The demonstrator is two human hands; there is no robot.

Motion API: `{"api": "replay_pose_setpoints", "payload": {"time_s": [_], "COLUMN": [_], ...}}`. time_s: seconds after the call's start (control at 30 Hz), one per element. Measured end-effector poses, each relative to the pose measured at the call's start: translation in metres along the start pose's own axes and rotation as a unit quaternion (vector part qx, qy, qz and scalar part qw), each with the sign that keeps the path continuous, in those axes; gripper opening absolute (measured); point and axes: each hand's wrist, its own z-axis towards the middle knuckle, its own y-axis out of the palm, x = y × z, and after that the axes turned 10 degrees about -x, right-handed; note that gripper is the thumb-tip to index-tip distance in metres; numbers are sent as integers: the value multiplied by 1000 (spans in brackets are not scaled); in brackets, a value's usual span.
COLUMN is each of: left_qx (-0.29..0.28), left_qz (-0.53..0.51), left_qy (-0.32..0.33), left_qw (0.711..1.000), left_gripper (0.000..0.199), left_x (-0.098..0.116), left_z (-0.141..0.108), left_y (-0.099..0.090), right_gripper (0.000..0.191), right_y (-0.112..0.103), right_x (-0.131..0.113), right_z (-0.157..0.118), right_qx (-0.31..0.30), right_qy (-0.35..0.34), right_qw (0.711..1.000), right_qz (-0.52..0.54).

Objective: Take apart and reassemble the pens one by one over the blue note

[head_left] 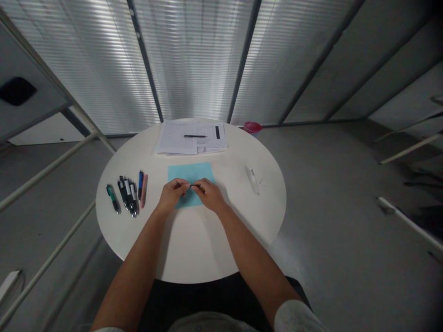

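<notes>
Both hands meet over a light blue sheet (189, 171) on a round white table (194, 249). My right hand (209, 192) is closed on a small dark, partly yellow pen part, mostly covered by the fingers. Its thin dark end points left to my left hand (173, 191), whose fingers are pinched at that tip; whether they hold a separate piece is too small to tell. Left of the sheet lie a pink pen (144, 191), a blue pen (140, 184), several black-and-white pens (128, 196) and a green pen (112, 197).
Printed papers (177, 137) with a black pen (194, 136) on top lie at the table's far side. To the right rests a white pen (254, 180) beside tiny bits. A red-rimmed bin (252, 127) stands behind the table; a metal frame (48, 173) is at the left.
</notes>
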Motion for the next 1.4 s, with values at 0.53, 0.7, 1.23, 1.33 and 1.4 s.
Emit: {"api": "replay_pose_setpoints", "payload": {"time_s": [0.53, 0.7, 1.23, 1.33, 1.4], "left_qx": [73, 71, 94, 102, 101], "left_qz": [-174, -213, -286, -297, -305], "left_qy": [-19, -27, -10, -5, -9], "left_qw": [982, 974, 954, 949, 947], "left_gripper": [29, 31, 32, 33, 33], "left_x": [0, 4, 2, 3, 3], "left_z": [5, 5, 8, 8, 8], "left_y": [-3, -3, -8, -8, -8], "right_gripper": [16, 26, 27, 23, 24], "right_y": [-2, 1, 4, 5, 4], "right_x": [1, 3, 10, 11, 11], "right_z": [1, 2, 3, 4, 4], "right_qx": [29, -16, 58, 47, 29], "right_qy": [30, 13, 58, 59, 69], "right_qw": [996, 999, 992, 990, 987], "right_qz": [-85, -50, 93, 120, 143]}}
